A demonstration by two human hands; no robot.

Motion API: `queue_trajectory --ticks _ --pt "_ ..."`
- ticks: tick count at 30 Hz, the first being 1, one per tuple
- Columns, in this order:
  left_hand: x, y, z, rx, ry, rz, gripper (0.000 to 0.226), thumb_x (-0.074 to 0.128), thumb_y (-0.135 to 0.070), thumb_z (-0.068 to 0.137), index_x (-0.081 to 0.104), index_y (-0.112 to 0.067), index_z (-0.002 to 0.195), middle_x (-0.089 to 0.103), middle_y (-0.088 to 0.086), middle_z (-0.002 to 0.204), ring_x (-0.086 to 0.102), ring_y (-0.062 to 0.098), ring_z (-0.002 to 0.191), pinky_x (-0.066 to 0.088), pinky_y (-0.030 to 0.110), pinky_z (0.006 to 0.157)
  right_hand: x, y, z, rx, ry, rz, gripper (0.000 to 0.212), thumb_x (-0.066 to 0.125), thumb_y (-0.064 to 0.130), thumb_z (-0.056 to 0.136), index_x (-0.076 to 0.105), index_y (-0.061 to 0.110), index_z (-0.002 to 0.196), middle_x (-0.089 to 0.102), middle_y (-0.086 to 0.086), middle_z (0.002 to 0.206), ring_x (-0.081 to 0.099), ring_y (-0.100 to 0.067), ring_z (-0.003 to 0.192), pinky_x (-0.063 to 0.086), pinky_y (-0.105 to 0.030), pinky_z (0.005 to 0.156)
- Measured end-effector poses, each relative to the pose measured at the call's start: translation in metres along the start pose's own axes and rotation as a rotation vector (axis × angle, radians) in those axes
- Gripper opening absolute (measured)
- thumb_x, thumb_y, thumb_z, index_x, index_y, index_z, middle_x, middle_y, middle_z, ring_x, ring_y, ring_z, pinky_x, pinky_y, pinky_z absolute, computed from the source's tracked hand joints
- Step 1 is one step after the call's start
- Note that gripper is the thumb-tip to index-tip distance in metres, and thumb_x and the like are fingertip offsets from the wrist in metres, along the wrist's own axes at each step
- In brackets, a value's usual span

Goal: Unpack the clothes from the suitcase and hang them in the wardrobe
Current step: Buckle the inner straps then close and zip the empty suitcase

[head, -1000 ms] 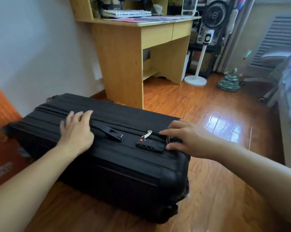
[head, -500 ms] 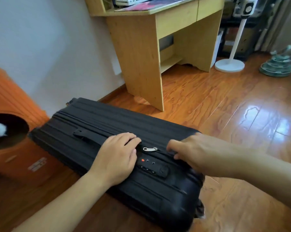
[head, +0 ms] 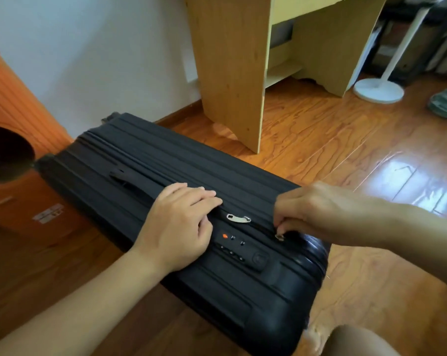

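Observation:
A black ribbed hard-shell suitcase [head: 145, 160] lies flat on the wooden floor, closed. Its combination lock [head: 239, 249] with an orange dot faces me. My left hand [head: 178, 227] rests flat on the shell beside the carry handle [head: 129, 182], fingers straight. A loose silver zipper pull [head: 238, 218] lies between my hands. My right hand [head: 317, 211] pinches a second small metal zipper pull [head: 279, 237] near the suitcase's right corner. No clothes or wardrobe are in view.
A light wooden desk [head: 230, 68] stands behind the suitcase against the white wall. An orange box with a round dark opening [head: 9, 152] sits at the left. A white fan base [head: 377, 89] stands at the back right. My knee [head: 358, 341] shows at the bottom.
My left hand slid rightwards along the suitcase to the lock area. My right hand's fingers closed on the zipper pull at the right corner. My view tilted down and closer.

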State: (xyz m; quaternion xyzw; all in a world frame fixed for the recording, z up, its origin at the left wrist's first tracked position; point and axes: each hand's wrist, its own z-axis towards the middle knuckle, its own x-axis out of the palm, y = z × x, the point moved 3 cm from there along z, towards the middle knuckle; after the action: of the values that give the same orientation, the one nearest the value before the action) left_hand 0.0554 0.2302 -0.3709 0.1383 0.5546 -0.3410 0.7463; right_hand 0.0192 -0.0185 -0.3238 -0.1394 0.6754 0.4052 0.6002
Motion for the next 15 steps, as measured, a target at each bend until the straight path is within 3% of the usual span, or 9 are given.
queue_trajectory --ticks 4,7,10,13,15 --pt "0.003 0.001 -0.002 0.059 -0.036 -0.03 0.045 0.045 -0.013 0.082 0.075 -0.014 0.114 0.073 0.001 0.121 0.068 0.022 0.111 0.045 0.041 0.105 0.006 0.009 0.044 -0.014 0.007 -0.085 0.009 0.063 0.023 0.097 0.062 0.016 0.091 0.062 0.006 0.088 0.056 -0.01 0.076 0.046 -0.025 0.069" --pt "0.003 0.007 -0.006 0.082 -0.07 -0.048 0.042 0.045 -0.013 0.085 0.074 -0.013 0.114 0.072 0.002 0.122 0.067 0.022 0.113 0.044 0.039 0.105 0.011 0.01 0.045 0.122 -0.029 -0.009 0.007 0.068 0.023 0.093 0.065 0.019 0.089 0.063 0.01 0.085 0.057 -0.004 0.077 0.046 -0.021 0.072" --pt "0.006 0.005 -0.006 0.107 -0.082 -0.036 0.033 0.049 -0.016 0.091 0.072 -0.015 0.115 0.07 0.001 0.121 0.065 0.024 0.111 0.044 0.04 0.099 0.019 0.013 0.026 0.304 -0.132 0.104 0.007 0.075 0.022 0.089 0.068 0.019 0.089 0.063 0.016 0.08 0.057 0.004 0.074 0.039 -0.008 0.07" --pt "0.007 0.001 -0.007 0.173 -0.079 -0.033 0.026 0.054 -0.023 0.096 0.069 -0.021 0.117 0.066 -0.005 0.12 0.061 0.022 0.106 0.046 0.039 0.087 0.03 0.016 0.018 0.442 -0.265 0.223 0.005 0.076 0.014 0.087 0.072 0.016 0.09 0.068 0.012 0.073 0.065 -0.003 0.066 0.043 -0.008 0.064" --pt "0.008 0.001 -0.008 0.219 -0.067 -0.05 0.024 0.057 -0.029 0.096 0.069 -0.026 0.117 0.065 -0.009 0.119 0.06 0.02 0.104 0.048 0.038 0.082 0.036 0.023 0.022 0.449 -0.342 0.204 0.004 0.074 0.012 0.088 0.074 0.015 0.091 0.068 0.014 0.073 0.065 0.002 0.067 0.044 -0.008 0.066"
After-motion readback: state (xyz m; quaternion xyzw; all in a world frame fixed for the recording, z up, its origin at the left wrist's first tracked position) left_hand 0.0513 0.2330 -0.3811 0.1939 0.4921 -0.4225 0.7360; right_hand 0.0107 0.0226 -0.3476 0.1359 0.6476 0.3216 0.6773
